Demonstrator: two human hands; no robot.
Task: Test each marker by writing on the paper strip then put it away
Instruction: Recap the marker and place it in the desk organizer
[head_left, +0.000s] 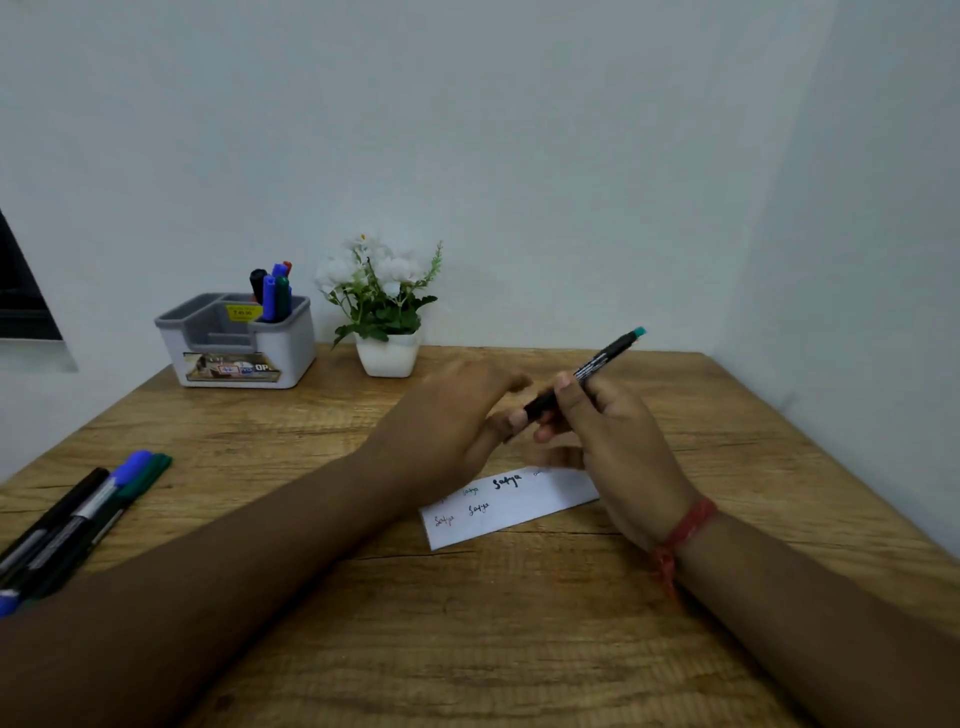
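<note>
A grey-and-white desk organiser (236, 340) stands at the far left corner of the wooden table (467, 649), against the wall. It has several compartments. The tall right-hand one holds a cluster of markers (272, 291) standing upright, with blue, green, black and a reddish cap showing above the rim. The lower front and left compartments show only their grey walls, and a yellow price sticker sits on an inner wall. Just right of the organiser, at the far edge, a white pot (387, 356) holds a small plant with white flowers.

Over the middle of the table, the right hand (618, 441) grips a black-barrelled marker (587, 371) with its teal end tilted up and away to the right. The left hand (452, 421) has its fingers curled at the marker's lower end, pinching it there; whether that end is capped cannot be told. Both hands hover just above the paper strip (511, 506), which lies flat near the table's centre with several scribbled words on it.

Near the left edge, three more markers (78, 519) lie side by side, capped black, blue and green.
</note>
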